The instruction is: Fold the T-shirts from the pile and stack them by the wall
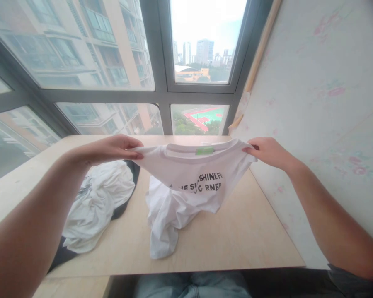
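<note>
A white T-shirt (186, 203) with black lettering and a green neck label hangs stretched between my two hands above the wooden table. My left hand (116, 148) pinches it at the left shoulder, thumb against fingers. On the other side my right hand (265, 151) grips the right shoulder in the same way. The neckline faces up, and the lower part of the shirt lies bunched on the tabletop. Left of it, partly behind my left forearm, rests a crumpled white garment (102, 203) on top of a dark cloth (122, 209).
The pale wooden table (236, 244) reaches to a grey-framed window (199, 97) at the back. A wall with floral paper (329, 124) runs along the right side. My legs in jeans (192, 285) are under the front edge.
</note>
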Available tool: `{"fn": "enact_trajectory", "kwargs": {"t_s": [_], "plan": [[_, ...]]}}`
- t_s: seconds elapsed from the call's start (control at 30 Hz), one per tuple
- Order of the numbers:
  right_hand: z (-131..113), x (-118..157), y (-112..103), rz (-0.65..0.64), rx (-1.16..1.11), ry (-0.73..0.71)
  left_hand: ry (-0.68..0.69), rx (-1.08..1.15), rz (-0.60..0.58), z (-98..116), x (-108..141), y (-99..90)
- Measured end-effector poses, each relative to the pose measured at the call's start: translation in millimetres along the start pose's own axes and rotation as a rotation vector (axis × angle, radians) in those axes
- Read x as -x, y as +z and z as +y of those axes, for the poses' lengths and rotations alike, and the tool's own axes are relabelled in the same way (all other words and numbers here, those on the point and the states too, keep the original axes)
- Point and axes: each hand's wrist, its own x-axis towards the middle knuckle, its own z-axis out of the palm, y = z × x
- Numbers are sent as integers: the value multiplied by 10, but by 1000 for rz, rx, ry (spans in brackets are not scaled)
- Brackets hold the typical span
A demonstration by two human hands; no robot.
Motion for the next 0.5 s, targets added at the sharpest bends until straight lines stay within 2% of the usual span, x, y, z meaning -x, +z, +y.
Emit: {"fn": "enact_trajectory", "kwargs": {"t_s": [0.07, 0.13, 0.2, 0.23, 0.3, 0.37, 0.43, 0.5], "plan": [[-14, 8, 15, 147, 66, 40, 10, -5, -4, 26, -22, -81], [-25, 7, 2, 277, 14, 70, 3, 13, -61, 64, -80, -170], [-41, -22, -41, 408, -165, 63, -20, 45, -125, 123, -161, -255], [-58, -47, -73, 473, -300, 37, -19, 52, -121, 168, -202, -290], [-126, -109, -162, 585, -592, -46, 33, 41, -23, 293, -272, -340], [-244, -165, -286, 657, -785, -144, 128, 21, 124, 462, -318, -380], [-398, -198, -450, 718, -809, -236, 207, -5, 235, 636, -344, -456], [-543, -213, -665, 837, -726, -349, 258, -117, 318, 756, -366, -620]]}}
